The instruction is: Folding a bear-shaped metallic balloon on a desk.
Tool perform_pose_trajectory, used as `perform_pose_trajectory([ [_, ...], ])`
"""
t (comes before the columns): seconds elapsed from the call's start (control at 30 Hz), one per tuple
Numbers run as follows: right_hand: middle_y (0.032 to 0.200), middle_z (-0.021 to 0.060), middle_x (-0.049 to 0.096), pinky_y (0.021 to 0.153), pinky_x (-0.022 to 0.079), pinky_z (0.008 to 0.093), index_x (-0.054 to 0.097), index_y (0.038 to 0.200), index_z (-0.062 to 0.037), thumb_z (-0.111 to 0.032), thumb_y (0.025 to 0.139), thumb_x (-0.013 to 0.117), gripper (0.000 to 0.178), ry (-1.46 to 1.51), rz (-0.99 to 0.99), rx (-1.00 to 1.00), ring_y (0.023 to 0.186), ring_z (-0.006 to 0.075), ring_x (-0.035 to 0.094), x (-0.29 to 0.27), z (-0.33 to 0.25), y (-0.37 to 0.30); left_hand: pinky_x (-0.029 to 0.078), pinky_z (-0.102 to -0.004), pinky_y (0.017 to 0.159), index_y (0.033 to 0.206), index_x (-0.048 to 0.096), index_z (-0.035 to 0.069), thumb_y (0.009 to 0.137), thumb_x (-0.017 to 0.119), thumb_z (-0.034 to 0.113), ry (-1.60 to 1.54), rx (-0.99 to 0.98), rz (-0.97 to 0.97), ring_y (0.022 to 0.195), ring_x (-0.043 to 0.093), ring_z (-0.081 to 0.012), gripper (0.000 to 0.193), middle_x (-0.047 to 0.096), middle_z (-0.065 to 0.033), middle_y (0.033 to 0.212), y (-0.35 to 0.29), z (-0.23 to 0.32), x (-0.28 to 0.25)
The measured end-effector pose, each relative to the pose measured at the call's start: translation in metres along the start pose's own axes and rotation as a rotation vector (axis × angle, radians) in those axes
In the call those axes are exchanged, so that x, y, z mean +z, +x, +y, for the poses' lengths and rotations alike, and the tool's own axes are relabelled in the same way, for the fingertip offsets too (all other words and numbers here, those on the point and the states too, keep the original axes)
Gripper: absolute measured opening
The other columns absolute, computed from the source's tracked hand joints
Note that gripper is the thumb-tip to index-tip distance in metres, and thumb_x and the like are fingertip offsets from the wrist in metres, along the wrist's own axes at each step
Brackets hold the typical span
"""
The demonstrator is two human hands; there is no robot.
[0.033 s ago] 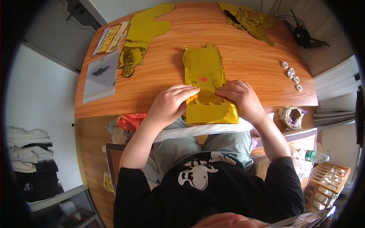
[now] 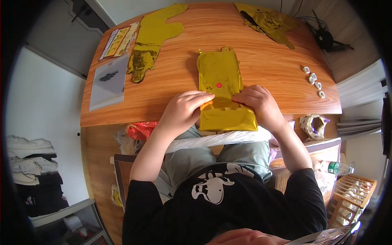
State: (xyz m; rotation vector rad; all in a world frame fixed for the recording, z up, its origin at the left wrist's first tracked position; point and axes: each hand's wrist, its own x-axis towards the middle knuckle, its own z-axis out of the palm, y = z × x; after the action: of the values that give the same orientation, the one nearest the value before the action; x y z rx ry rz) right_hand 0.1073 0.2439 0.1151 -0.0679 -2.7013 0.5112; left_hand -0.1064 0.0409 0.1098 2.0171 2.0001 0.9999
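Observation:
A flat, folded gold foil balloon (image 2: 220,67) lies in front of me, with a round red sticker near its middle. Its near end hangs past the table's front edge over my lap. My left hand (image 2: 185,107) grips the left side of the foil, fingers together, with a bit of orange showing under the fingertips. On the opposite side, my right hand (image 2: 256,102) holds the foil's right edge, fingers pressed together on top. Both thumbs are mostly hidden. Small tabs stick up at the balloon's far end.
Another gold foil balloon (image 2: 157,30) lies at the far left, beside printed cards (image 2: 118,43) and a clear plastic sleeve (image 2: 98,90). Crumpled gold foil (image 2: 271,26) sits at the far right. Several small white rolls (image 2: 312,76) line the right side. A red bag (image 2: 139,130) is below the edge.
The near end of the foil balloon has shifted up slightly, and its glare has changed. Both hands stay almost where they were, still holding its sides.

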Motion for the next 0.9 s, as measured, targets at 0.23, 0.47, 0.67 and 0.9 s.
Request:
perform_pose_trajectory([
  [0.23,0.085,0.0116,0.071,0.072,0.050,0.0288,0.069,0.111,0.0022,-0.012,0.097,0.072,0.020,0.404,-0.009,0.487,0.073,0.0157,0.063,-0.001,0.003,0.016,0.048,-0.0424,0.059,0.115,0.067,-0.003,0.095,0.073,0.021,-0.119,-0.426,0.001,0.065,0.065,-0.0389,0.031,0.067,-0.0235,0.079,0.014,-0.005,-0.004],
  [0.47,0.067,0.0058,0.060,0.061,0.045,0.0307,0.049,0.142,0.0017,-0.016,0.094,0.075,0.057,0.373,0.062,0.632,0.063,0.0117,0.054,-0.002,-0.002,0.032,0.056,-0.0330,0.071,0.147,0.046,0.005,0.096,0.074,0.016,-0.337,-0.353,0.287,0.081,0.074,-0.0223,0.060,0.073,-0.0146,0.085,0.020,-0.011,0.010],
  [0.67,0.065,0.0056,0.056,0.061,0.044,0.0294,0.032,0.159,-0.0006,-0.018,0.092,0.077,0.082,0.353,0.059,0.662,0.061,0.0122,0.050,-0.007,-0.009,0.040,0.057,-0.0311,0.076,0.155,0.037,0.008,0.094,0.074,0.009,-0.403,-0.422,0.242,0.084,0.073,-0.0190,0.071,0.075,-0.0113,0.097,0.024,-0.014,0.006],
  [0.9,0.064,0.0055,0.054,0.062,0.044,0.0285,0.025,0.163,-0.0042,-0.018,0.091,0.078,0.090,0.321,0.035,0.690,0.060,0.0129,0.048,-0.008,-0.012,0.040,0.054,-0.0284,0.081,0.164,0.027,0.014,0.094,0.071,0.000,-0.423,-0.441,0.076,0.088,0.068,-0.0141,0.083,0.070,-0.0095,0.098,0.024,-0.012,-0.006],
])
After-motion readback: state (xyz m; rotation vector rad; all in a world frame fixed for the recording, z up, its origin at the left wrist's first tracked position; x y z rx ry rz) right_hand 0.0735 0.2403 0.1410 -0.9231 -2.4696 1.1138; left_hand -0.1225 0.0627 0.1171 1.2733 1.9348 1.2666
